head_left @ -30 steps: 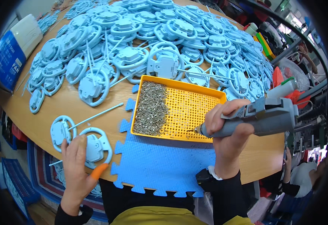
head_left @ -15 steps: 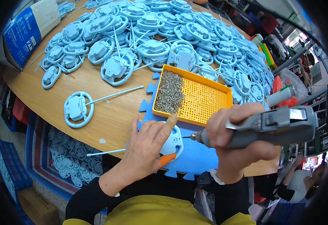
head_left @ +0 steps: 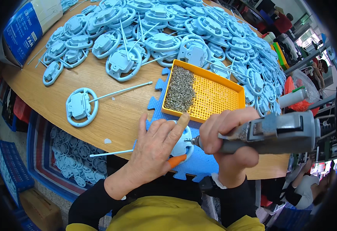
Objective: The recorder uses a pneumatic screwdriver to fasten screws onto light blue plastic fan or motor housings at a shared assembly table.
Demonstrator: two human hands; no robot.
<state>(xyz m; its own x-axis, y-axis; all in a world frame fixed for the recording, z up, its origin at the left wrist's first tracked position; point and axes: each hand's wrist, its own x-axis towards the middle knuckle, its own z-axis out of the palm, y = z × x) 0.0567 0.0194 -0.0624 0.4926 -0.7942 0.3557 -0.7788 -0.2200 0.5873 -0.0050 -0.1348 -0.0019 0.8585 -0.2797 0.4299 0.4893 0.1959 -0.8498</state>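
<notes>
My left hand [head_left: 155, 148] presses down on a light blue toy steering-wheel part [head_left: 184, 143] with an orange piece at its lower edge, lying on a blue foam mat [head_left: 199, 163]. A thin white rod [head_left: 110, 153] sticks out to the left from under that hand. My right hand [head_left: 230, 144] grips a grey electric screwdriver [head_left: 270, 133], its tip touching the part beside my left fingers. Just beyond stands a yellow perforated tray [head_left: 218, 96] with a heap of small metal screws [head_left: 180, 90].
A big pile of light blue wheel parts [head_left: 164, 32] covers the far half of the round wooden table [head_left: 110, 111]. One wheel with a rod [head_left: 81, 106] lies alone at left. A blue and white box [head_left: 27, 29] is far left. More parts lie on the floor [head_left: 74, 159].
My left hand carried a wheel part from the left table edge onto the foam mat and now holds it down. My right hand brought the screwdriver tip onto the part.
</notes>
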